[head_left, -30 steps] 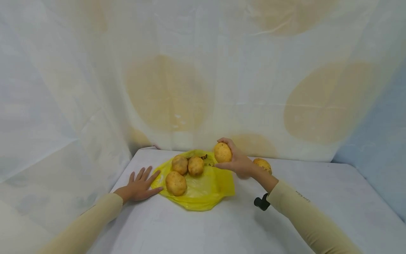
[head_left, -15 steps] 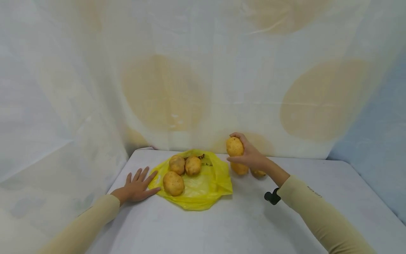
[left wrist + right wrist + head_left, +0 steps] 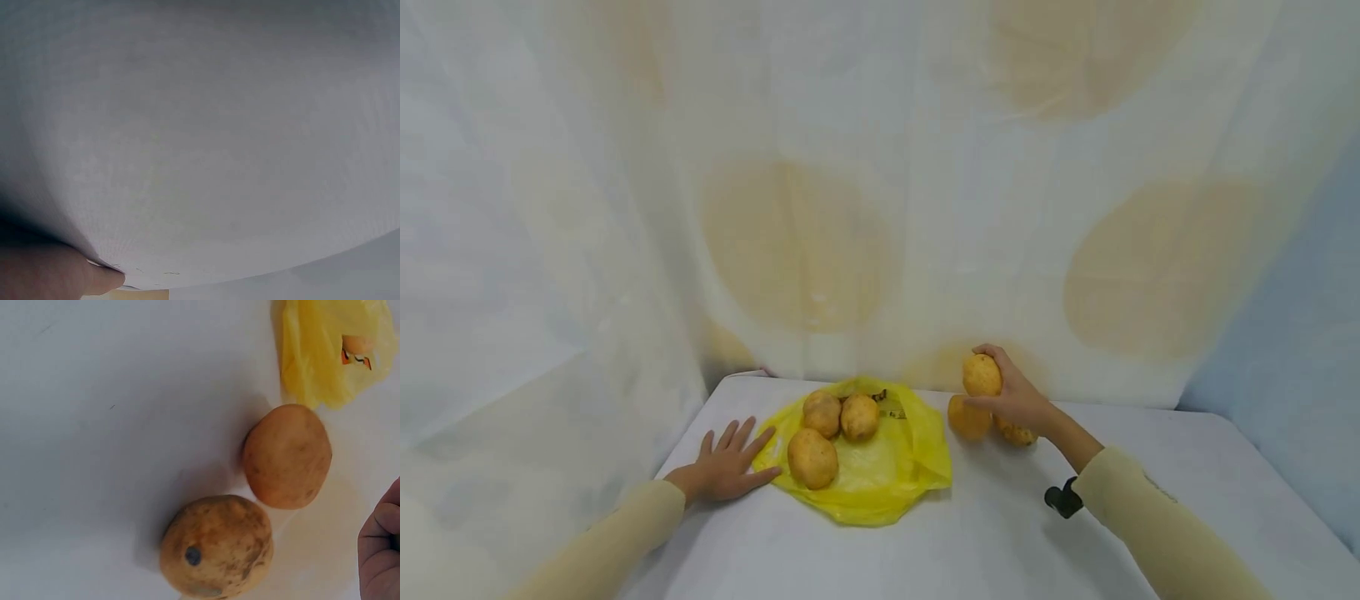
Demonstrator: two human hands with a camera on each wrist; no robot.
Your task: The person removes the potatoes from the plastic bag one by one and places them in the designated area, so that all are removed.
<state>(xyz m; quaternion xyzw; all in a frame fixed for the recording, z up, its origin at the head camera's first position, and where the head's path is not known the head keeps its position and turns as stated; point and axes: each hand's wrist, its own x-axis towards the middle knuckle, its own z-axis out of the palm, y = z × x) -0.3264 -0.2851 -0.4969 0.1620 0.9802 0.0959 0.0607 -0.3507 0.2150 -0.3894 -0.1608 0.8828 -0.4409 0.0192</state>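
Sitting above the table [image 3: 880, 567], one held potato [image 3: 982, 376] is gripped between thumb and curled fingers of the right hand [image 3: 1021, 402]; two loose potatoes [image 3: 968, 420] lie just below. Three further potatoes [image 3: 812, 458] lie at the yellow bag [image 3: 887, 475] (in or on, unclear), its edge touched by the spread left hand [image 3: 721, 472].

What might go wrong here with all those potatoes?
The potato in the right hand could slip and drop. It might then knock the two loose potatoes nearby, whose rounded shapes may roll. The left hand lies at the edge of the yellow bag; moving it could drag the bag.
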